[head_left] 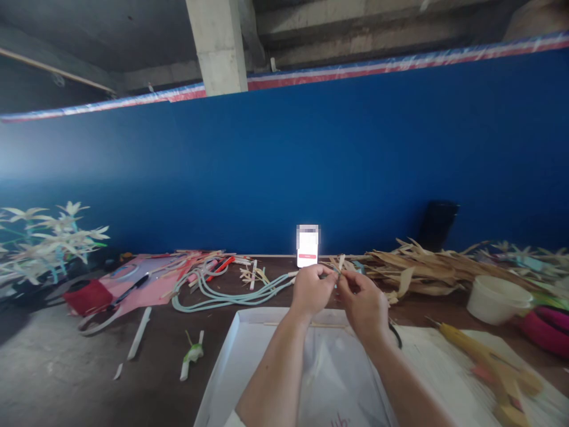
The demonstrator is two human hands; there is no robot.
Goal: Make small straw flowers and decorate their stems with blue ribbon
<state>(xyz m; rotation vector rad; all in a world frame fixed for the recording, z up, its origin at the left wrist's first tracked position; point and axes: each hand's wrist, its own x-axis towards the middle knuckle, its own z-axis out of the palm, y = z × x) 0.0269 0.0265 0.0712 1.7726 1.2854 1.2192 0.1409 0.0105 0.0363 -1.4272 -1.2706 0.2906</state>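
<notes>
My left hand (313, 289) and my right hand (367, 302) meet above the far end of a shallow white box (226, 356). Fingertips of both hands are pinched together around a small pale strip (341, 261), which pokes up between them. It looks like a piece of dried husk, but the fingers cover most of it. Just behind my left hand, a phone (307, 249) with a lit screen stands upright. Dried husks (427, 267) lie in a heap beyond my right hand.
A looped light-blue cable (240, 302) and pink sheets (142, 284) lie left, near a red roll (88, 296) and pale flowers (57, 237). To the right are a yellow glue gun (482, 356), a white tub (495, 301) and a magenta roll (546, 329). A blue wall (355, 160) stands behind.
</notes>
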